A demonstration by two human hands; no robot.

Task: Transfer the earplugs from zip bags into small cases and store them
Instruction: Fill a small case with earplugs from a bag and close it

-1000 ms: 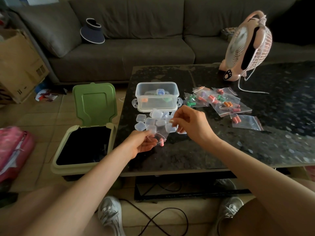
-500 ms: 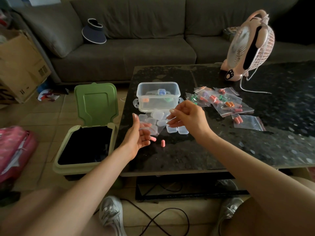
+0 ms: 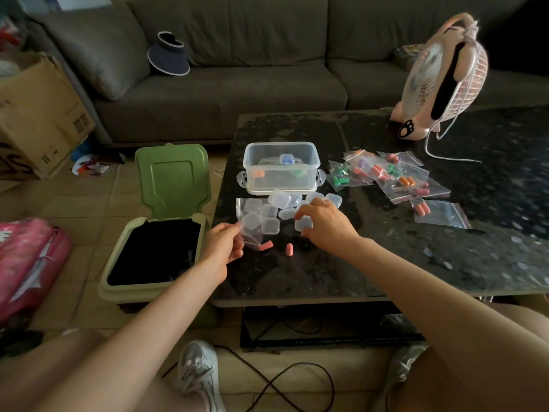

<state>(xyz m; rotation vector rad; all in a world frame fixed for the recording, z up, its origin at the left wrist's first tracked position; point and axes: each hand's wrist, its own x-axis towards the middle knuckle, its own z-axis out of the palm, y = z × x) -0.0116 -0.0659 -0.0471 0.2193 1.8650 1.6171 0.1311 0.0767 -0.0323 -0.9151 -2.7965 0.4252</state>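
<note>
1. My left hand [image 3: 222, 245] pinches a clear zip bag [image 3: 251, 236] near the table's [image 3: 386, 263] left edge.
2. My right hand [image 3: 326, 224] curls round a small case [image 3: 303, 223].
3. Two pink earplugs [image 3: 265, 246] lie loose on the table between my hands.

Dim room — grey sofa [image 3: 237, 69] behind a dark stone table [image 3: 445, 248], beige tiled floor [image 3: 83, 209].

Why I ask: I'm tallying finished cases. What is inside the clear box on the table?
Through the walls of the clear box show a blue-filled case, orange earplugs and green earplugs. The cloudy plastic hides whether those two are cased, and whether more lies beneath.
</note>
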